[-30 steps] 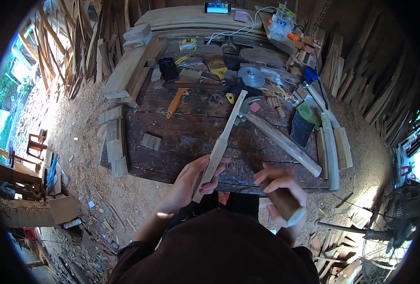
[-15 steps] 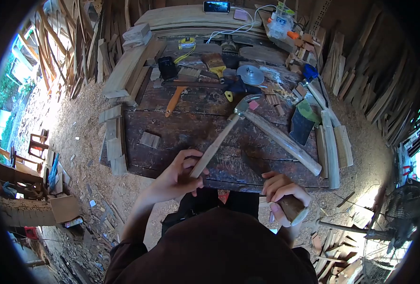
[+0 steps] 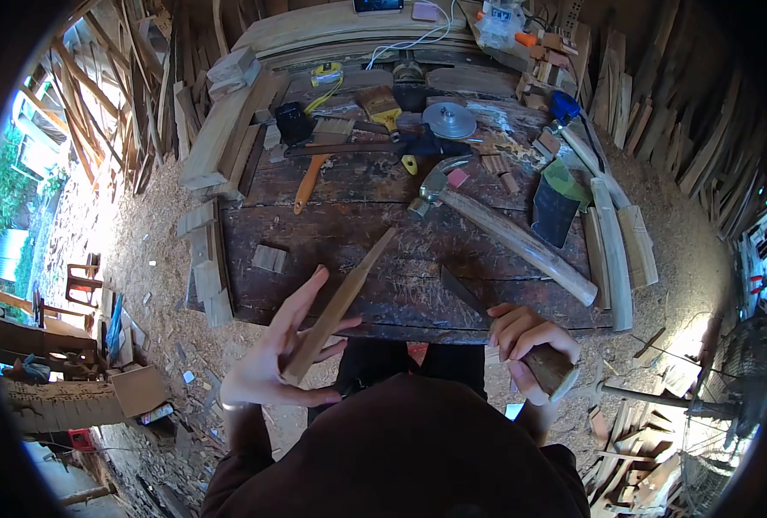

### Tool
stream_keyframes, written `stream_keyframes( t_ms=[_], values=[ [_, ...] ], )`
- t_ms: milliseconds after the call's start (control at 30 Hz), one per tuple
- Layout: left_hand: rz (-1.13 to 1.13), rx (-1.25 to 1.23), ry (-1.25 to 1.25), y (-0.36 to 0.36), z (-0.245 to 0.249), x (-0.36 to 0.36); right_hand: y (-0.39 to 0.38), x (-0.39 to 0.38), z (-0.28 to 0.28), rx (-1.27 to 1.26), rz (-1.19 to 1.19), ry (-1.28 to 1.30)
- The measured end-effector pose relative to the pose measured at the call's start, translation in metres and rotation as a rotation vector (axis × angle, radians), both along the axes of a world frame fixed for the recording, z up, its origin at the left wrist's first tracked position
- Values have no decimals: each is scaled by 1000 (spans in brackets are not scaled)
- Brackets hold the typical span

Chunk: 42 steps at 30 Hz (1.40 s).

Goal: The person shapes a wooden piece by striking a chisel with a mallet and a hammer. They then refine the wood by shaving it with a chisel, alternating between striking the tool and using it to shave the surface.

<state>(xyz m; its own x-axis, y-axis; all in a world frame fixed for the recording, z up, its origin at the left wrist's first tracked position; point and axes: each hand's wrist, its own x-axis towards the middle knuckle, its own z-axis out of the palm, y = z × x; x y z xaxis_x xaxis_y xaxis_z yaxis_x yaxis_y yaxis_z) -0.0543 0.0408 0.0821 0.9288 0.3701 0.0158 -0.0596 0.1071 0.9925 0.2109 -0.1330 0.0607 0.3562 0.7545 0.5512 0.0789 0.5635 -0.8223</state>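
Note:
A long, pointed wooden stick (image 3: 336,306) lies across my left hand (image 3: 284,358), its narrow end toward the middle of the workbench. The fingers of that hand are spread loosely about the stick's thick end. My right hand (image 3: 532,344) is wrapped around the thick wooden handle (image 3: 546,369) of a knife. Its dark blade (image 3: 463,292) points forward and left over the bench's near edge. Beyond both hands rests a hammer (image 3: 513,239), head toward the bench middle and wooden handle toward the right. The stick's tip is apart from the hammer head.
On the worn workbench (image 3: 332,233) lie a small wood block (image 3: 269,258), an orange-handled tool (image 3: 311,183), a paintbrush (image 3: 382,110), a metal disc (image 3: 449,121) and a tape measure (image 3: 326,74). Boards (image 3: 610,250) line the right edge. Wood shavings cover the floor.
The stick has turned and drawn back, so its tip no longer overlaps the hammer head. My left hand's fingers have spread wider. The right hand keeps its grip on the knife; the view has shifted slightly.

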Motion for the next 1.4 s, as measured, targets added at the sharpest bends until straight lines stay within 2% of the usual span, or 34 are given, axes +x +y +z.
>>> stream_keyframes(
  t_ms=[100,133,167,267,300,367,433,500,567,600,633,667,700,767,800,833,900,933,1167,1400],
  values=[
    [108,112,110,0,19,-1,0,1,0,11,-6,24],
    [275,195,3,-7,17,5,0,1,0,11,-8,24],
    [274,198,6,-6,20,5,1,1,0,10,-10,24],
    [513,262,-38,0,31,13,8,0,6,48,-14,0],
    [515,264,-36,5,33,20,10,-1,8,49,-12,2],
    [512,461,-154,19,37,33,13,-2,13,80,40,106],
    [480,480,-119,29,49,52,24,3,29,146,67,85],
    [443,502,-92,41,57,71,33,4,49,191,188,202],
    [357,520,-93,51,63,88,52,1,64,311,212,295],
    [352,522,-98,56,65,96,63,7,70,261,140,73],
    [360,697,-114,61,66,103,74,10,72,259,119,92],
    [369,873,-129,65,65,109,85,8,75,290,104,218],
    [369,876,-130,69,63,117,94,5,78,322,92,345],
    [344,577,-412,69,58,134,110,7,85,320,105,357],
    [414,446,-449,64,59,143,115,7,87,314,117,371],
    [419,447,-449,68,56,143,118,7,89,313,123,370],
    [257,-13,-537,79,47,145,123,7,92,299,134,367],
    [367,-49,-474,69,56,149,125,6,91,314,141,371],
    [366,-111,-417,69,60,149,132,-4,100,338,147,355],
    [414,-121,-466,68,58,148,142,-12,99,290,10,369]
  ],
)
